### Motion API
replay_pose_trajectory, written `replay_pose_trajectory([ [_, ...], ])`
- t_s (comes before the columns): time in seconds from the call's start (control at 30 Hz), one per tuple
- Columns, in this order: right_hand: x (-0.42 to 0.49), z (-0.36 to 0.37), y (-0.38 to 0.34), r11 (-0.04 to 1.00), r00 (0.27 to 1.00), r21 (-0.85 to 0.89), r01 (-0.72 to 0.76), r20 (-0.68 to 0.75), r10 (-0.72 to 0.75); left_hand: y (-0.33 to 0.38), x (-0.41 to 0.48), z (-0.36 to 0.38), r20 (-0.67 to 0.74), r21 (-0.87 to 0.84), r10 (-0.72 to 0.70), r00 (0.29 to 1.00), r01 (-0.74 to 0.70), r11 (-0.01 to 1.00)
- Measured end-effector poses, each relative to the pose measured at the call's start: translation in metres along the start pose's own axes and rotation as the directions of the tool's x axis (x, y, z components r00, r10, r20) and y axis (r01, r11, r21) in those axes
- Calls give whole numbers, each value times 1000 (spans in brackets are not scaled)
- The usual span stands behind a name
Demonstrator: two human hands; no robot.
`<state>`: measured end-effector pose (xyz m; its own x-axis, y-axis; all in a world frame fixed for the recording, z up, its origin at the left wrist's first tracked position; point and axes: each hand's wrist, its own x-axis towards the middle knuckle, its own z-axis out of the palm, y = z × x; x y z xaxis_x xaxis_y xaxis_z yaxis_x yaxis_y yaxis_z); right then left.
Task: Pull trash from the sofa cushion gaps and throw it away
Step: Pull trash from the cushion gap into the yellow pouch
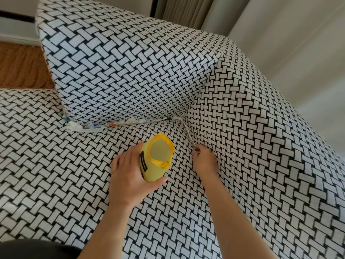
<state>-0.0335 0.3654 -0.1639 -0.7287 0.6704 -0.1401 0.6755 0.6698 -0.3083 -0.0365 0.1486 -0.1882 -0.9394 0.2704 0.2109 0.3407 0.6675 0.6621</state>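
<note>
Crumpled white and coloured paper scraps [93, 126] lie left-to-right along the far gap under the black-and-white woven sofa cushion [121, 71]. The left hand [128, 176] closes its grip round a soft yellow pouch [156, 161], mouth upward. The right hand [204, 159] pinches a thin white strip [186, 131] running near-to-far in the armrest gap.

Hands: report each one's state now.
Left hand: grips the open-topped yellow soft container.
Right hand: pinches a thin white trash strip at the patterned sofa's gap.
</note>
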Motion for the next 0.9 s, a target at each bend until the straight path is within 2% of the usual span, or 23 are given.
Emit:
replay_pose_trajectory([
  [0.2, 12, -13, -6, 1000, 959, -26, 1, 284, 7, 1, 1, -1, 5, 0, -7, 1000, 7, 1000],
  [0.3, 15, -15, -7, 999, 938, 31, -37, 345, 24, 1, 0, -1, 10, -2, -9, 1000, 10, 1000],
  [0.37, 12, -11, -5, 995, 963, 72, -64, 264, 43, 0, 0, 0, 9, 0, -8, 1000, 8, 1000],
  [0.43, 5, -2, -1, 995, 993, 81, -66, 107, 57, 0, 0, -1, 8, -3, -10, 1000, 10, 1000],
  [0.53, -5, 6, 2, 998, 994, 35, -48, -95, 51, 0, 1, 0, 11, 2, -8, 1000, 8, 1000],
  [0.67, -16, 8, 4, 998, 976, -51, 45, -212, -55, -1, 1, 1, 8, 3, -9, 1000, 9, 1000],
  [0.7, -22, 7, 4, 996, 972, -19, 82, -221, -84, -1, 0, 1, 7, 4, -9, 1000, 9, 1000],
  [0.77, -37, 2, -1, 968, 969, 194, 161, -218, -117, 0, 0, 1, 7, 11, -7, 1000, 7, 1000],
  [0.83, -54, -8, -15, 838, 981, 515, 177, -161, -109, 0, 0, 2, 11, 20, -9, 1000, 9, 1000],
  [0.9, -68, -21, -33, 652, 986, 741, 161, -95, -135, 0, 0, 1, 20, 40, -10, 1000, 9, 999],
])
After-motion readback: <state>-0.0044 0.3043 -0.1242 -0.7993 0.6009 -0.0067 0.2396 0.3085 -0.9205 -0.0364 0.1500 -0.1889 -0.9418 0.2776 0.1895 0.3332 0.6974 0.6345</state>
